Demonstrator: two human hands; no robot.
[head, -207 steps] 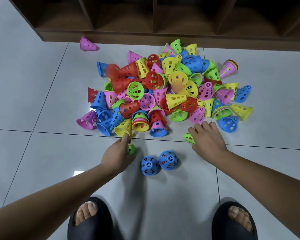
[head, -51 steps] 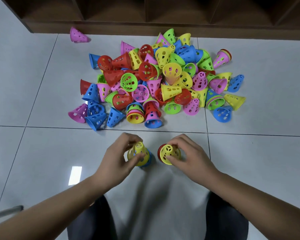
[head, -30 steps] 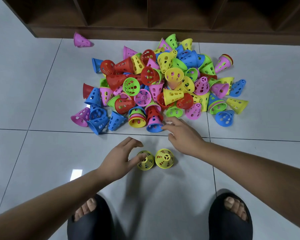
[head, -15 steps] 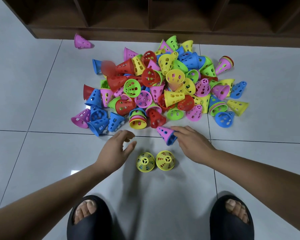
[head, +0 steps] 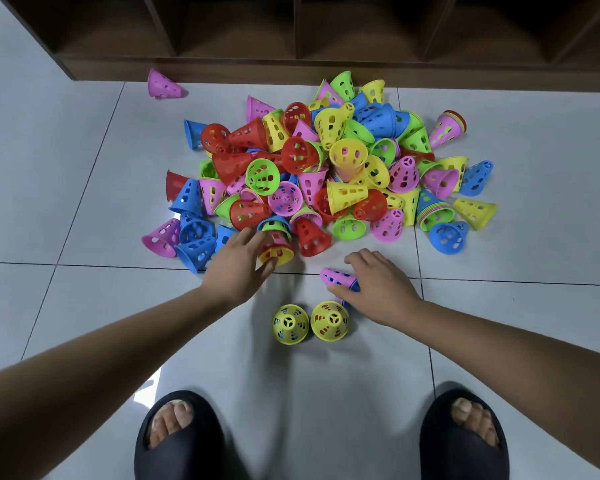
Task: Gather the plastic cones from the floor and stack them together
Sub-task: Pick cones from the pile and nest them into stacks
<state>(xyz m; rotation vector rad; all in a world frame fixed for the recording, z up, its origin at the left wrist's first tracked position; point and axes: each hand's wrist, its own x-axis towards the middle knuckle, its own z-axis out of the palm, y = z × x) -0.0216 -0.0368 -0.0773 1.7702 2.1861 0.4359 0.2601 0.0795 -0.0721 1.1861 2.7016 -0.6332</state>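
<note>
Dozens of cones: a heap of perforated plastic cones (head: 343, 168) in red, yellow, green, blue and pink lies on the tiled floor (head: 84, 306). Most are on their sides and a few are already nested.
Standing stacks: one yellow-topped stack (head: 290, 323) stands upright just beside a second yellow-topped stack (head: 329, 321), near the feet and apart from the heap.
Right hand (head: 381, 292): fingers curl round a tilted pink-over-blue pair (head: 335, 276), just beyond the second stack.
Left hand (head: 238, 268): fingers spread and nearly straight at a yellow-rimmed nested stack (head: 278, 249) on the heap's near edge. It grips nothing, and contact is unclear.
Handling: probably very light, stiff, thin-walled and smooth. Pinching the wall near the wide rim looks best, since the holes give purchase. Nested cones may slide apart if tipped.
Around: a stray pink cone (head: 163, 85) by the wooden shelf unit (head: 291, 67); black slippers (head: 177, 441).
</note>
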